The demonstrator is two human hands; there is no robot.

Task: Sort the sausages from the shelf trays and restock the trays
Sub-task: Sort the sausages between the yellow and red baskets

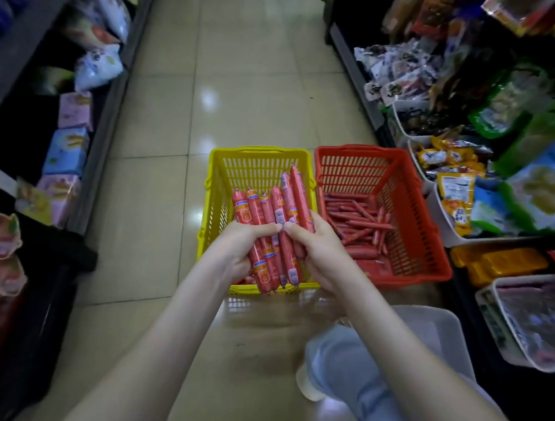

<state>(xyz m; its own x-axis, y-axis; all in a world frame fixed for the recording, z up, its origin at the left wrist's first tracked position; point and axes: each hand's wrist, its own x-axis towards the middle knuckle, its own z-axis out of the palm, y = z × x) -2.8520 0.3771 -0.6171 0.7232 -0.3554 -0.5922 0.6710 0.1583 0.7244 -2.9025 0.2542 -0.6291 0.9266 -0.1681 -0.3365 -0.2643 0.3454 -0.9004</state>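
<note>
Both hands hold one bundle of several thick red sausages (270, 216) above the yellow basket (260, 158) on the floor. My left hand (239, 245) grips the bundle from the left, fingers curled over its middle. My right hand (316, 246) grips it from the right, fingertips meeting the left hand's. More sausages lie low in the yellow basket, mostly hidden by my hands. The red basket (410, 219) right beside it holds a heap of thin red sausages (357, 222).
An empty clear plastic tray (438, 333) lies on the floor by my knee (351, 363). Shelves with snack packets line both sides; white shelf trays (443, 222) of packets stand at the right. Tiled aisle floor (246, 76) stretches ahead.
</note>
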